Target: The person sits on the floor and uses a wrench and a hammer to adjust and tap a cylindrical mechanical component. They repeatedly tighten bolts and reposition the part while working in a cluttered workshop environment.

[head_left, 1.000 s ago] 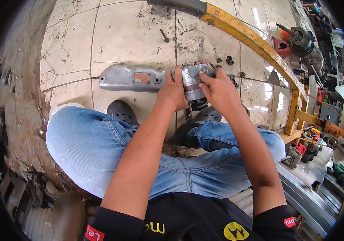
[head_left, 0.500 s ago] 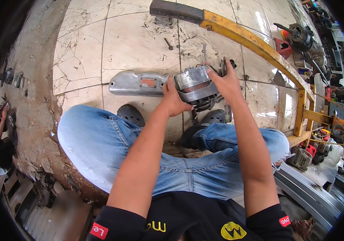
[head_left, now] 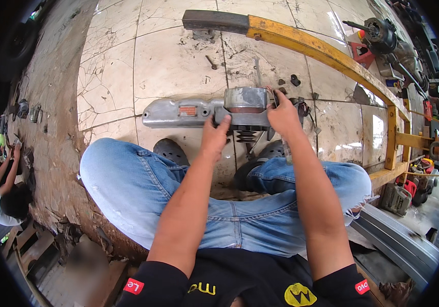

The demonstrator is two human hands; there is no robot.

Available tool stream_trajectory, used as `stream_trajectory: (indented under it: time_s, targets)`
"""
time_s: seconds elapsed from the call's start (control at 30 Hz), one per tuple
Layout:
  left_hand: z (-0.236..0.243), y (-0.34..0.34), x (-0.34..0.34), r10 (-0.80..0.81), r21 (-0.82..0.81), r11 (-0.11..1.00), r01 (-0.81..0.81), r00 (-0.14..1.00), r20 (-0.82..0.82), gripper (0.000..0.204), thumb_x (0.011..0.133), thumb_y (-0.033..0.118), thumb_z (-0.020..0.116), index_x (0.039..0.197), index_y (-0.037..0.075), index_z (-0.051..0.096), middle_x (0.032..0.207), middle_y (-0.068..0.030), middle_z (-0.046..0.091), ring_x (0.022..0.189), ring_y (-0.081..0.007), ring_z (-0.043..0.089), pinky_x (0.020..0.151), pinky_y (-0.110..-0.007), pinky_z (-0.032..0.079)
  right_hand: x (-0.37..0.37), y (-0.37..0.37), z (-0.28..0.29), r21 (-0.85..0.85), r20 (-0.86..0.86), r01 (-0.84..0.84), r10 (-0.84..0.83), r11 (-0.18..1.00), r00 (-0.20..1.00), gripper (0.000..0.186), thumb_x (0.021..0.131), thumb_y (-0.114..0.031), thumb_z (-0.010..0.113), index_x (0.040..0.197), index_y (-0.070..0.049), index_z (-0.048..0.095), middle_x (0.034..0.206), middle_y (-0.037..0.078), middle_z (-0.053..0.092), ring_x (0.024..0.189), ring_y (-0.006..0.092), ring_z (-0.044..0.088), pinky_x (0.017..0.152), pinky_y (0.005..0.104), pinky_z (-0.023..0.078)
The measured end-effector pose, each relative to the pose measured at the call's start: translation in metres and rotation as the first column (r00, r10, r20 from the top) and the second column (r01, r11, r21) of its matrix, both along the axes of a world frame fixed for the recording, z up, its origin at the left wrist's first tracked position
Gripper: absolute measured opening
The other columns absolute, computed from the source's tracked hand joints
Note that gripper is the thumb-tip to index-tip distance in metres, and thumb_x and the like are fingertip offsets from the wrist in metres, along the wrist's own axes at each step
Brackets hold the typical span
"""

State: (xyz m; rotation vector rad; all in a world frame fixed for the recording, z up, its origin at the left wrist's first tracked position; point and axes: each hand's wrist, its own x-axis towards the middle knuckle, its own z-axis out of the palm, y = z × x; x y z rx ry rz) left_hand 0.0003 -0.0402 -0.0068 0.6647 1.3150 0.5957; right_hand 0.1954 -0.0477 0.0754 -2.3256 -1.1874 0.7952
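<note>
An alternator [head_left: 245, 99] with a silver housing, a brown band round its middle and a black ribbed pulley [head_left: 246, 136] sits between my hands, pulley toward me. My left hand [head_left: 216, 134] grips its left edge, thumb up on the casing. On the other side my right hand [head_left: 283, 115] is closed around the housing's right edge; some of its fingers are hidden behind. To the left, a long grey metal cover [head_left: 164, 113] with a small orange label lies on the tiles, its right end reaching behind my left hand.
Beyond lies a bolt [head_left: 211, 62] on the tiled floor [head_left: 178, 61]. A yellow steel frame [head_left: 311, 45] arches from the far middle to the right. Small dark parts [head_left: 295, 80] lie past my right hand. My shoes [head_left: 170, 151] are just below. Another person [head_left: 9, 197] works at far left.
The alternator has turned from a tilt to sit squarely, its pulley now facing me. Both hands have shifted their hold along its edges. The view has tilted slightly.
</note>
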Motion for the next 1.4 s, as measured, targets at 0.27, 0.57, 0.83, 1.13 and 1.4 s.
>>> stream_trajectory:
  time_s: [0.27,0.57,0.83,1.13,1.4]
  targets:
    - [0.014,0.058,0.017,-0.251,0.478,0.770,0.423,0.889,-0.383,0.061,0.089,0.032,0.071,0.139,0.001,0.052,0.135,-0.0220,0.055,0.123,-0.0356,0.055,0.105,-0.039,0.042,-0.037,-0.045,-0.029,0.030,-0.203,0.286,-0.275,0.958,0.940,0.047,0.089,-0.017,0.064,0.128,0.006,0.051,0.109,0.028,0.066,0.106,0.0404,0.064,0.092,0.0400,0.048]
    - [0.011,0.037,0.028,-0.275,0.547,0.724,0.421,0.902,-0.331,0.071,0.092,0.034,0.064,0.147,-0.003,0.037,0.142,-0.0273,0.047,0.130,-0.0391,0.048,0.109,-0.041,0.038,-0.033,-0.069,-0.058,0.100,-0.291,0.384,-0.342,0.918,0.893,0.051,0.091,-0.021,0.066,0.130,0.006,0.047,0.096,0.014,0.065,0.076,0.0208,0.063,0.068,0.0327,0.050]
    - [-0.010,0.025,0.031,-0.231,0.586,0.560,0.586,0.789,-0.569,0.072,0.098,0.037,0.055,0.148,-0.008,0.029,0.149,-0.0293,0.036,0.139,-0.0432,0.033,0.117,-0.048,0.022,-0.003,-0.069,0.003,-0.290,-0.470,0.305,-0.413,0.907,0.780,0.035,0.097,-0.025,0.057,0.120,0.001,0.051,0.088,0.010,0.063,0.059,0.0151,0.061,0.043,0.0319,0.046]
    - [-0.009,0.040,0.039,-0.275,0.569,0.550,0.612,0.775,-0.569,0.065,0.099,0.031,0.054,0.148,-0.006,0.033,0.152,-0.0275,0.034,0.140,-0.0431,0.033,0.117,-0.046,0.024,0.008,-0.066,0.009,-0.106,-0.682,0.409,-0.366,0.906,0.633,0.054,0.091,-0.013,0.065,0.134,0.000,0.036,0.096,0.014,0.065,0.068,0.0188,0.066,0.047,0.0325,0.052]
    - [-0.008,0.048,0.035,-0.373,0.589,0.565,0.578,0.815,-0.442,0.061,0.099,0.024,0.052,0.148,-0.006,0.031,0.151,-0.0256,0.035,0.140,-0.0412,0.035,0.118,-0.044,0.025,-0.011,-0.048,0.015,-0.041,-0.504,0.431,-0.391,0.902,0.770,0.059,0.087,-0.014,0.070,0.135,0.000,0.040,0.099,0.017,0.066,0.059,0.0171,0.063,0.049,0.0330,0.051]
